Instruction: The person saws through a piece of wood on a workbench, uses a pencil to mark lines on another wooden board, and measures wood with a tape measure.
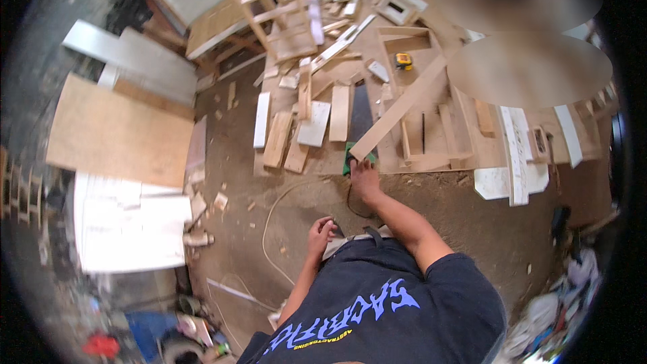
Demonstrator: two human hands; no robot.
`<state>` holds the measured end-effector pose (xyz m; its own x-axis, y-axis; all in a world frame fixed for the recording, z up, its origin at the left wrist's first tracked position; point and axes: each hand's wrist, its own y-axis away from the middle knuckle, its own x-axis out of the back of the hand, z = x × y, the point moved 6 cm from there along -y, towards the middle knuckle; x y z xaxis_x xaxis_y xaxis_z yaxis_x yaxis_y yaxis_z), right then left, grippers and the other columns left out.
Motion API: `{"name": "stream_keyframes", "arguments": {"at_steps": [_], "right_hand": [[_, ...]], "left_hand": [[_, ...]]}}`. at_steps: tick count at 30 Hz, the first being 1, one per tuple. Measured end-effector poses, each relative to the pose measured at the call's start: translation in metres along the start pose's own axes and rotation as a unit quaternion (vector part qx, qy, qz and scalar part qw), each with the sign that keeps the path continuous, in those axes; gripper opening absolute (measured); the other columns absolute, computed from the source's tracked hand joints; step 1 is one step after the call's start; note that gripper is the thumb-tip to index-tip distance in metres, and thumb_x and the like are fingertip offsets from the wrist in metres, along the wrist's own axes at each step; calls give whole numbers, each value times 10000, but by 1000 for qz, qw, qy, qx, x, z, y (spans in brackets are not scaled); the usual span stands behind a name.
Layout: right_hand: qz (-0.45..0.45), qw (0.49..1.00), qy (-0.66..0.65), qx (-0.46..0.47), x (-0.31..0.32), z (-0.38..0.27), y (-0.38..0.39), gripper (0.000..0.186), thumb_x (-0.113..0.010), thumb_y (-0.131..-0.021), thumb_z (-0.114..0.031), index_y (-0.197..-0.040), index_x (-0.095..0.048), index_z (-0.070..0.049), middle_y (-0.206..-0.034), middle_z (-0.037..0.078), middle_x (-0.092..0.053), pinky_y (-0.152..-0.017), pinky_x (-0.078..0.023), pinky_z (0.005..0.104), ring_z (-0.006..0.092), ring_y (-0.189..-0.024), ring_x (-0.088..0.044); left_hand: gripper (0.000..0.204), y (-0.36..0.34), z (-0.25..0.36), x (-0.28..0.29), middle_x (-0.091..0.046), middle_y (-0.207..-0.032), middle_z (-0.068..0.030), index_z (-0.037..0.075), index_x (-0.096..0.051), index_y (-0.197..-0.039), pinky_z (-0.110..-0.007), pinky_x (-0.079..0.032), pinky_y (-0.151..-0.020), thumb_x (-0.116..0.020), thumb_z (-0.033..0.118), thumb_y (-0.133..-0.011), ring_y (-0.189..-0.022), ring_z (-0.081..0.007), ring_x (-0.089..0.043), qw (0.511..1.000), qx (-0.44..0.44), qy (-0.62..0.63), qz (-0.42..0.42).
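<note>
Near the front edge of the workbench, my right hand [364,179] is closed on the near end of a long, flat wooden board [399,109]. This board slants away to the far right, over a shallow wooden frame [447,87]. Directly under its near end lies a handsaw with a green handle [348,164] and a dark blade [362,109] pointing away from me. My left hand [321,234] hangs in front of my waist, fingers loosely bent and apart, with nothing visible in it.
Short wood blocks [277,139] and offcuts crowd the bench's left side. A yellow tape measure [403,61] sits inside the frame. Plywood panels [121,131] stand at left, a ladder-like wooden frame [269,0] behind. A cable [268,229] crosses the floor. Blurred ovals cover the far right.
</note>
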<state>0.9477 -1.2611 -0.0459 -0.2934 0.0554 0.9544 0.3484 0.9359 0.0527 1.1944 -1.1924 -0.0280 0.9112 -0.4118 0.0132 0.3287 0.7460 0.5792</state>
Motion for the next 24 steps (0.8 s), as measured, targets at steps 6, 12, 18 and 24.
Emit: {"name": "stream_keyframes", "arguments": {"at_steps": [6,12,18,24], "right_hand": [[63,995,42,-71,28,18,41,195,-641,-830,-162,-1021,-637,-128,-1029,97,-638,-887,-452,459,284,-1017,-625],[183,975,-32,-123,84,-3,167,149,-665,-778,-135,-922,-631,-138,-861,84,-605,-798,-442,482,307,-865,-633],[216,941,-175,-192,123,3,309,136,-658,-739,-107,-847,-585,-72,-800,159,-568,-708,-466,478,396,-799,-597],[297,840,-330,-311,103,7,433,97,-637,-710,-88,-750,-567,-35,-713,180,-547,-607,-467,430,380,-661,-574]], "left_hand": [[303,-55,13,54,-717,-1000,-51,46,-635,-1272,-257,-496,-686,-576,204,-1020,-768,-95,-606,989,6,-84,-123],[278,-75,-10,59,-700,-962,-33,42,-646,-1241,-255,-496,-691,-573,214,-1035,-768,-97,-610,963,40,-156,-215],[270,-63,12,-43,-712,-972,-36,47,-653,-1217,-257,-502,-707,-596,234,-1030,-772,-94,-616,944,8,-99,-314],[360,26,46,-124,-730,-1039,-80,36,-663,-1248,-316,-528,-823,-638,298,-1003,-915,-178,-683,843,-204,-304,-395]]}}
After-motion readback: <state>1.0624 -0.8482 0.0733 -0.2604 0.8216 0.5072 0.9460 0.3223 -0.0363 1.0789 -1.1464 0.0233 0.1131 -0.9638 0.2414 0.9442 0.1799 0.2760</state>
